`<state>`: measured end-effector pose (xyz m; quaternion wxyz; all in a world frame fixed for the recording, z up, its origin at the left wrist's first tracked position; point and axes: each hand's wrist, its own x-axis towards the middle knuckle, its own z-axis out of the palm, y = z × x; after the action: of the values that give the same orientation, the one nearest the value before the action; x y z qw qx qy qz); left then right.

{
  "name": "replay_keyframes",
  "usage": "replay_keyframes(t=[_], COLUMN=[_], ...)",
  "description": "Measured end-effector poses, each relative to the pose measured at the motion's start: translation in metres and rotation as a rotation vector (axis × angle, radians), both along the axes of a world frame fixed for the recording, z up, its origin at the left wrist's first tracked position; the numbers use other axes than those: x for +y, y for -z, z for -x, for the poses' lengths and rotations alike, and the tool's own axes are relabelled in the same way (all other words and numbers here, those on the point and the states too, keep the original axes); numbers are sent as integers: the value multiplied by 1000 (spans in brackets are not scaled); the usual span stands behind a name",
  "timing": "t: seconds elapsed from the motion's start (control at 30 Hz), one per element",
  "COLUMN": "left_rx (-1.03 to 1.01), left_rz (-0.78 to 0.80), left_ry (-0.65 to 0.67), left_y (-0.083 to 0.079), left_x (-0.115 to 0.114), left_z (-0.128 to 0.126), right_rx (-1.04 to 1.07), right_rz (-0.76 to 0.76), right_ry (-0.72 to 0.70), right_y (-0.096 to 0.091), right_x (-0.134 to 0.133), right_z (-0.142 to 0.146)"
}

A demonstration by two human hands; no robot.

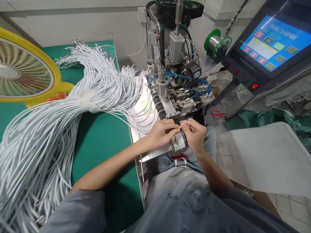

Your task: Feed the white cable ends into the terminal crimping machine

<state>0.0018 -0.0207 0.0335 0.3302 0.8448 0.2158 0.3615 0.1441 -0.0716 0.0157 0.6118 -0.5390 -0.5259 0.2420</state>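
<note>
Between my two hands is the end of a white cable (180, 127), in front of the machine (170, 87). My left hand (163, 132) pinches the white jacket from the left side. At the tip, thin coloured wires, one of them red, fan out, and the fingers of my right hand (194, 132) are closed on them. Several more white cables run from the machine's front left edge to a big tied bundle of white cables (97, 77) on the green table. A labelled cylinder (179, 143) sits just below my hands.
A yellow fan (58, 72) stands at the left on the green table (104, 145). A solder wire spool (215, 43) and a lit touch screen (274, 45) are at the back right. Red scissors (218, 114) lie right of the machine, and a white tray (272, 155) is nearer me.
</note>
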Motion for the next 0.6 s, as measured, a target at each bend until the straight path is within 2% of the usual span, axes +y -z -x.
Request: replay_keyframes(t=[0.13, 0.27, 0.4, 0.5, 0.6], left_rx=[16, 52, 98, 92, 37], left_rz=[27, 35, 16, -5, -21], left_ry=[-73, -85, -115, -158, -198], left_y=[-1, 1, 3, 5, 6], left_x=[-2, -2, -3, -3, -3], left_z=[-2, -2, -2, -3, -4], right_rx=[-217, -501, -684, -659, -414], right_rz=[-90, -200, -255, -233, -110], right_ry=[65, 54, 43, 62, 67], right_y=[-3, -7, -6, -3, 1], right_x=[2, 4, 6, 6, 6], right_z=[-9, -19, -23, -21, -15])
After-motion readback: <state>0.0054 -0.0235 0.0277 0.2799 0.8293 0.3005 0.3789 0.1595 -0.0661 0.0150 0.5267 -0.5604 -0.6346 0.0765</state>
